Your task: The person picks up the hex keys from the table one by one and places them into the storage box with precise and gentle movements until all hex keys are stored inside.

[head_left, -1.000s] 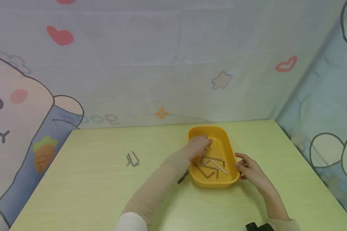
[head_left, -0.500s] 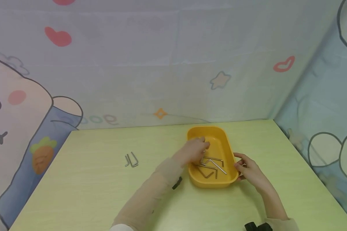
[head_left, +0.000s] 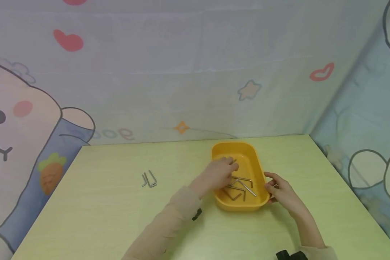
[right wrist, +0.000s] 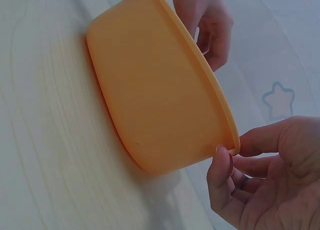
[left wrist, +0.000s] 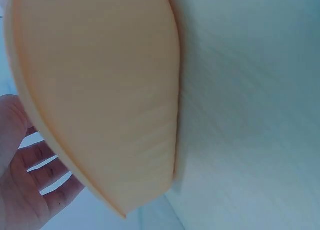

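Observation:
A yellow plastic tray (head_left: pixel 237 208) stands on the table, with several L-shaped hex keys (head_left: pixel 247 187) lying in its near half. My left hand (head_left: pixel 216 173) reaches over the tray's left rim, its fingers curled down inside. A short metal end of a hex key (head_left: pixel 234 161) shows at those fingertips; the rest of it is hidden by the hand. In the left wrist view, the left hand (left wrist: pixel 30 180) is partly behind the tray wall (left wrist: pixel 100 89). My right hand (right wrist: pixel 270 175) pinches the tray's rim at its right side, thumb outside.
To the left of the tray, several silver hex keys (head_left: pixel 149 180) lie close together on the pale wooden table (head_left: pixel 94 213). A printed cloth (head_left: pixel 156 72) hangs behind the table and along the right side. Black camera mounts sit on both wrists.
My left hand has drawn back slightly toward the left inside the tray, and a hex key's end now shows at its fingertips. The right hand and the tray stay in place.

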The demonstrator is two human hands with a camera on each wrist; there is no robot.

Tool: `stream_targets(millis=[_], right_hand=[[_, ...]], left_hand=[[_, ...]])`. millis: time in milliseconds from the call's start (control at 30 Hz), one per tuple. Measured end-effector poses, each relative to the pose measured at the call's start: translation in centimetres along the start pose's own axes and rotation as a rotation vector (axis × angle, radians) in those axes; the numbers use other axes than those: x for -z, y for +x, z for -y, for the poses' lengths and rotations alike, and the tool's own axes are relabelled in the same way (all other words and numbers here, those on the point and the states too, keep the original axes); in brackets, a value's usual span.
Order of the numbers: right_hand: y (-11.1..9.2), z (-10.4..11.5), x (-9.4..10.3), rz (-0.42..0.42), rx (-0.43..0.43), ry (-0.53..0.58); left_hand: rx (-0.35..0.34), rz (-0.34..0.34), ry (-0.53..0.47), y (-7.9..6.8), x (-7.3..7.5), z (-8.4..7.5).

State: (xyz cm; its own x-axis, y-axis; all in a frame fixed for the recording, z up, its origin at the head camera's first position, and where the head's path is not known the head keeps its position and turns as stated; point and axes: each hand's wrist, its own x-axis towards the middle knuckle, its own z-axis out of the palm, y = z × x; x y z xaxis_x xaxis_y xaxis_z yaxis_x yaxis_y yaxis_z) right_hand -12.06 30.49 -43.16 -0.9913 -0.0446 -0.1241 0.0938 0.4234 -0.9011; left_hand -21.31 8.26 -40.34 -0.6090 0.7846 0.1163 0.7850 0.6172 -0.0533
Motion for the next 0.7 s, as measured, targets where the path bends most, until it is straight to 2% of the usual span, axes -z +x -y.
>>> stream_targets(millis=[400,700], right_hand=[[-0.1,0.1,0.0,-0.002,0.004,-0.004],[-0.1,0.2,-0.1,-0.001,-0.001,-0.006]], left_hand=[[-0.011,-0.121,0.031,-2.8,1.3,-0.7],[0.011,-0.191,0.019,-4.8,1.0,-0.7]])
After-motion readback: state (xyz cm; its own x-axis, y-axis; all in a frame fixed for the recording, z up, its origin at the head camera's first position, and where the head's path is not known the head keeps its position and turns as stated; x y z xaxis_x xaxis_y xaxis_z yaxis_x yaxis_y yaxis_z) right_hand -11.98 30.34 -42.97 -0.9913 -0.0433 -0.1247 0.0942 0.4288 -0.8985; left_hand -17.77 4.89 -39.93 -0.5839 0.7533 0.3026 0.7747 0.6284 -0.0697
